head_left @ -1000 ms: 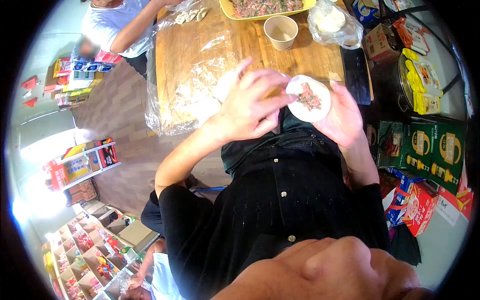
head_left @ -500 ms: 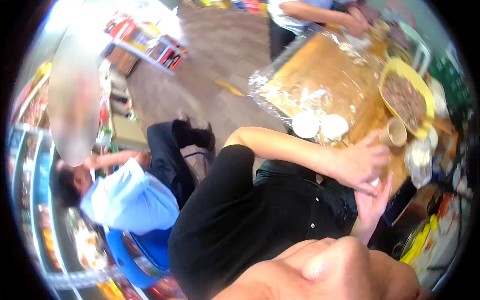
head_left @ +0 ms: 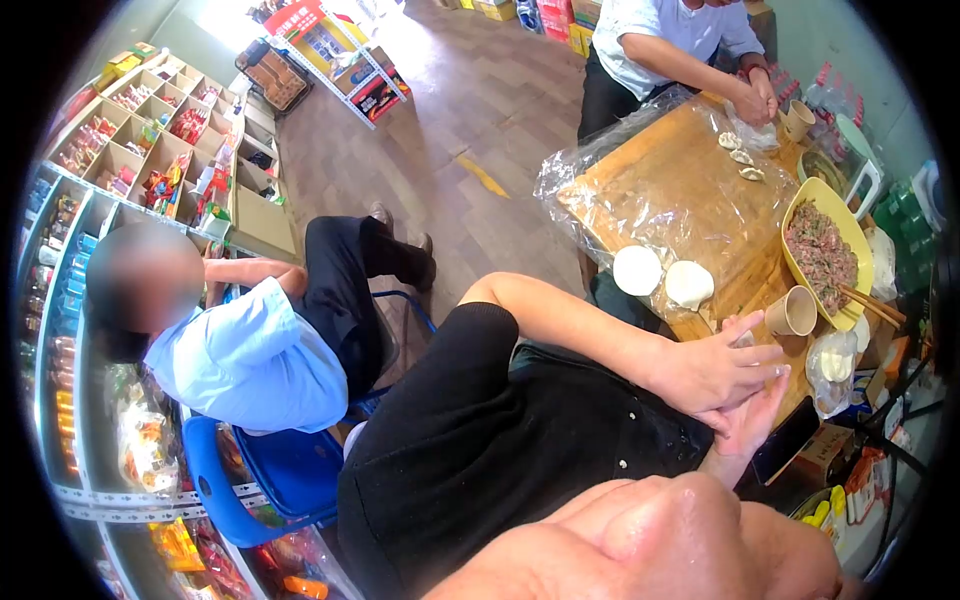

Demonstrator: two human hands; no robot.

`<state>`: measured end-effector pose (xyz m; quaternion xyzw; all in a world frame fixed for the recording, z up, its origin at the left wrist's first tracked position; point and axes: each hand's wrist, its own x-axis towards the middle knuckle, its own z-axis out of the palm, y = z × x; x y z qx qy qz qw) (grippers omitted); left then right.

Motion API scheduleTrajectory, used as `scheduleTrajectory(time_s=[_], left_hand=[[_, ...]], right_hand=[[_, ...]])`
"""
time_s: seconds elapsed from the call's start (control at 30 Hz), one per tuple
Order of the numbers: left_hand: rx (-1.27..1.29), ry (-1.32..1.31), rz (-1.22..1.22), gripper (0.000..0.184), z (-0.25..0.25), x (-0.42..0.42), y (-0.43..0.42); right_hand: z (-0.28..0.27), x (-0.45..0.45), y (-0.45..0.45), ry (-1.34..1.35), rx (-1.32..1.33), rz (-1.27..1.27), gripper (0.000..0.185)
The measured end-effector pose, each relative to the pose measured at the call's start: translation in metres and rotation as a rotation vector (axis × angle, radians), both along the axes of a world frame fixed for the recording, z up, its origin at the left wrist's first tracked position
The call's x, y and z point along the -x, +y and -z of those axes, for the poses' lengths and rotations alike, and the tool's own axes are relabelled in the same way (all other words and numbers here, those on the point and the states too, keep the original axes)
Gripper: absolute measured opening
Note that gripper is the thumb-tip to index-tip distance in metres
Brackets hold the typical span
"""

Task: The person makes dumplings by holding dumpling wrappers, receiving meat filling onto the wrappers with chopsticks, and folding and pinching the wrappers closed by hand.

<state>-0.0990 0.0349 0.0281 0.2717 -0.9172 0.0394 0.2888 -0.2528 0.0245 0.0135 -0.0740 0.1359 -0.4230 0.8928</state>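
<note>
My left hand (head_left: 712, 372) lies palm down across my right hand (head_left: 752, 418), its fingers spread. Below it, my right hand is turned palm up with the visible fingers stretched out. A small whitish patch (head_left: 744, 340) shows by my left fingers; I cannot tell whether it is dough. What lies between the palms is hidden. Just beyond my hands, two round white dough wrappers, one on the left (head_left: 637, 271) and one on the right (head_left: 689, 286), lie at the edge of the wooden board (head_left: 680, 160). A paper cup (head_left: 791, 312) stands beside my left fingertips.
Clear plastic film (head_left: 575, 180) covers much of the board. A yellow basin (head_left: 857, 240) of minced filling, with chopsticks (head_left: 872, 303), stands right. Several folded dumplings (head_left: 741, 157) lie near a person (head_left: 675, 50) opposite. Another person (head_left: 250, 350) sits left on a blue chair (head_left: 285, 475).
The view has steadied and shifted slightly, so the table sits a little further right. My left fingers now spread further across my right hand, and the white bit earlier between my hands is hidden.
</note>
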Motion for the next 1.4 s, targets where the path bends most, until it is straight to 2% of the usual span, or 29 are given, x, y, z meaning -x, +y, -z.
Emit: scheduleTrajectory(time_s=[0.13, 0.2, 0.23, 0.33, 0.4, 0.47, 0.6, 0.73, 0.83, 0.9, 0.97, 1.03, 1.07, 1.13, 1.2, 1.27, 1.3, 1.4], left_hand=[[-0.008, 0.014, 0.028, 0.073, 0.002, -0.004, 0.006], [0.041, 0.039, 0.038, 0.074, 0.006, -0.008, 0.009], [0.04, 0.04, 0.039, 0.074, 0.007, -0.01, 0.01], [0.015, 0.064, 0.083, 0.07, 0.01, -0.019, 0.01], [-0.053, 0.085, 0.093, 0.062, 0.01, -0.026, 0.011], [-0.044, 0.078, 0.066, 0.052, 0.009, -0.032, 0.011], [-0.035, 0.077, -0.006, 0.052, 0.006, -0.04, 0.007], [0.033, 0.04, -0.068, 0.059, 0.017, -0.032, -0.002], [0.048, 0.096, -0.005, 0.051, 0.019, -0.034, -0.005], [0.056, 0.104, 0.004, 0.044, 0.019, -0.036, -0.006], [0.093, 0.118, 0.038, 0.044, 0.021, -0.034, -0.008], [0.141, 0.133, 0.048, 0.045, 0.022, -0.034, -0.009], [0.123, 0.126, 0.061, 0.046, 0.023, -0.035, -0.012], [0.128, 0.112, 0.056, 0.047, 0.022, -0.035, -0.018], [0.137, 0.138, 0.087, 0.044, 0.027, -0.033, -0.022], [0.184, 0.199, 0.109, 0.028, 0.029, -0.03, -0.024], [0.172, 0.179, 0.118, 0.024, 0.027, -0.029, -0.024], [0.176, 0.141, 0.119, 0.025, 0.019, -0.025, -0.025]], right_hand=[[-0.006, 0.002, -0.001, -0.014, -0.018, 0.021, 0.075], [-0.013, 0.004, -0.001, 0.173, -0.196, 0.216, 0.075], [-0.011, 0.006, -0.002, 0.174, -0.197, 0.217, 0.075], [-0.006, 0.013, -0.004, 0.073, -0.116, 0.177, 0.074], [-0.011, 0.011, -0.005, -0.071, -0.007, 0.088, 0.072], [-0.016, 0.015, -0.004, -0.102, 0.001, 0.081, 0.071], [0.012, 0.037, -0.009, -0.248, 0.035, 0.066, 0.071], [0.006, 0.031, -0.006, -0.232, -0.022, 0.032, 0.069], [0.009, 0.031, -0.007, -0.336, -0.055, 0.028, 0.068], [-0.016, 0.02, -0.005, -0.276, -0.109, 0.098, 0.069], [-0.016, 0.021, -0.006, -0.259, -0.137, 0.14, 0.07], [-0.008, 0.021, -0.005, -0.096, -0.066, 0.139, 0.07], [-0.01, 0.021, -0.005, -0.112, -0.048, 0.117, 0.069], [-0.003, 0.024, -0.005, -0.332, 0.028, 0.038, 0.067], [-0.003, 0.024, -0.002, -0.309, 0.021, 0.061, 0.065], [-0.002, 0.023, -0.001, -0.146, 0.028, 0.077, 0.063], [-0.003, 0.021, 0.0, -0.177, 0.043, 0.06, 0.059], [-0.001, 0.017, 0.002, -0.056, -0.007, 0.114, 0.055]])
